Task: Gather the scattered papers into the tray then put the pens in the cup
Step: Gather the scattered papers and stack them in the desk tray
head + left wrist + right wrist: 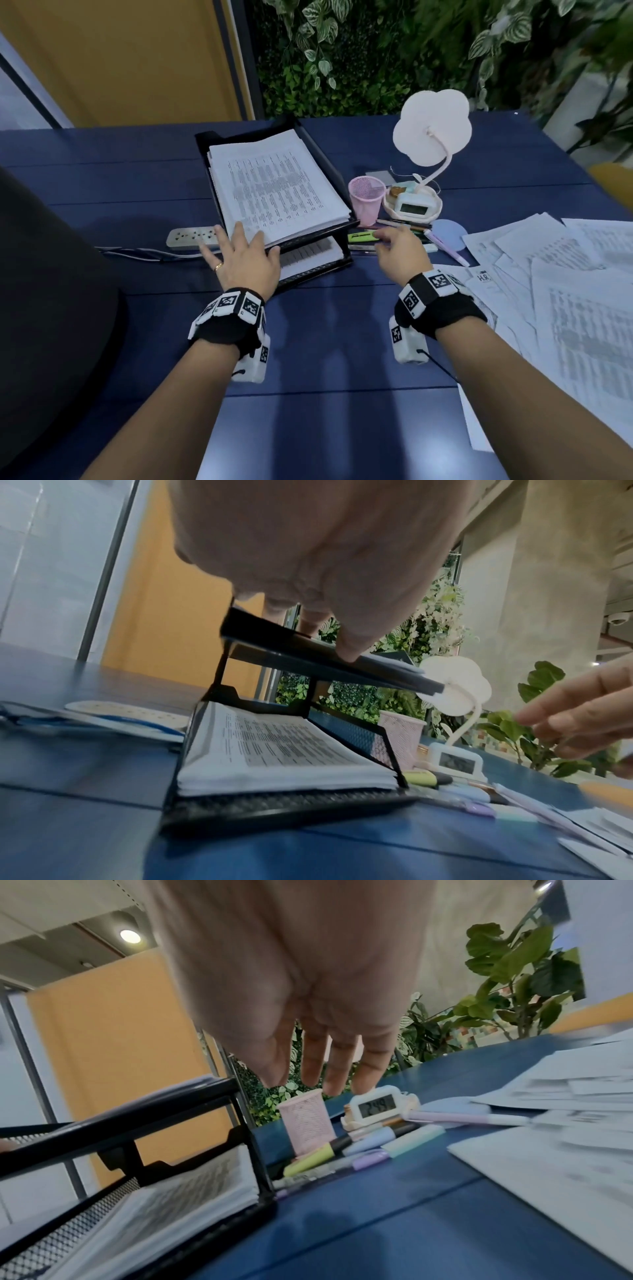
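Dark blue panelled table [308, 342]; orange partition [120, 58] and a leafy plant wall [394, 51] behind it. Black two-tier mesh tray [337, 171] at centre, printed papers [274, 185] stacked on both tiers. Left hand [241, 255] spread flat, fingers on the top stack's near corner. Right hand [399, 248] with fingers extended and apart, holding nothing, over the pens [363, 237] lying beside the empty pink mesh cup [366, 200]. Loose sheets [565, 291] scattered at right. White power strip [191, 237] left of tray; flower-shaped lamp [431, 132] and small digital clock [412, 207] behind the cup
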Demonstrator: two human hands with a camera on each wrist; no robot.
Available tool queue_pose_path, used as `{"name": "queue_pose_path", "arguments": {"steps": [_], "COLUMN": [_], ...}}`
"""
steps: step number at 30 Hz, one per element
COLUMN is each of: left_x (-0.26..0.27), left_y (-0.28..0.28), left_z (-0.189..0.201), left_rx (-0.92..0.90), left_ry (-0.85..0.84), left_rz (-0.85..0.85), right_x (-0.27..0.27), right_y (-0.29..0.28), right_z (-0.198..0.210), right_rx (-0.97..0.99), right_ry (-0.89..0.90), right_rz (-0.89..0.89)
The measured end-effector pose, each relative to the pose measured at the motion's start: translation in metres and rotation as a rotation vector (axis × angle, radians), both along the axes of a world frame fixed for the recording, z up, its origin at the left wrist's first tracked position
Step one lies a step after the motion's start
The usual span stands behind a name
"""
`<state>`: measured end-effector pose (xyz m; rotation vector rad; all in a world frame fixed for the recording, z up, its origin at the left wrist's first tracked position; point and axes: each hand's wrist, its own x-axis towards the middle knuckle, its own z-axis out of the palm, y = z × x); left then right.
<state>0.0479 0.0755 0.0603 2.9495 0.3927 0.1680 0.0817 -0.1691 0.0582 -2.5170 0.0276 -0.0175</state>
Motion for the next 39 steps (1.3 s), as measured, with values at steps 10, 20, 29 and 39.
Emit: {"name": "queue_pose_path", "arguments": {"steps": [10,20,29,39], "left_x": [-0.032,-0.046,-0.053,-0.05], "left_y": [-0.1,-0.196,-0.22,-0.231], "left_z": [-0.026,-0.073,-0.096,-0.093], "left_rx": [-0.036,-0.18,-0.178,-0.218], "left_ry": [0.092,0.545,0.707,0.694], "left_rz": [-0.018,-0.195,-0.191,-0.126], "right_x": [-0.054,-0.084,-0.095,-0.099], "right_y": [-0.108,-0.204,-0.27,-0.251], "right_z": [-0.038,-0.072,-0.091,-0.09], "right_rx": [-0.111,-0.326,-0.325,-0.404], "right_ry": [0.23,0.37,0.547,0.685], "right_rz": [-0.043,-0.139,-0.285,-0.209]}}
